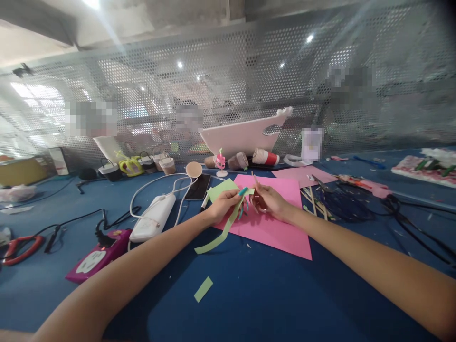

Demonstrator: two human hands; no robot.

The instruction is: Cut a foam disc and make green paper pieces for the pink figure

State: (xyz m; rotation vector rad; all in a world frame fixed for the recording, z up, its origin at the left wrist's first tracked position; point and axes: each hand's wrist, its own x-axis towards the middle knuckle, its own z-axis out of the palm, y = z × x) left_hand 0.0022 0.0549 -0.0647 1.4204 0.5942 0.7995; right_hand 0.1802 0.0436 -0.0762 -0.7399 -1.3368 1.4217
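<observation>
Green paper strip (228, 227): held over pink sheet (274, 228), bench centre; tail hangs past sheet's left edge.
Left hand (224, 204): pinching strip.
Right hand (269, 202): closed on thin stick (254, 179) at strip top.
Purple power strip (98, 256), left edge: markings unreadable.
Blue bench (249, 294): open toward near edge, except green scrap (203, 289).

I counted three pieces of light green paper: one long curling strip (219, 237), one flat green sheet (219, 189) and one small green scrap (203, 289). There were two pink paper sheets, one large pink sheet (274, 228) and one smaller pink sheet (302, 174). Three paper cups lay tipped: two brown cups (238, 160) and one red-and-white cup (265, 156). Also one white power bank (153, 218) and one black phone (198, 186).
</observation>
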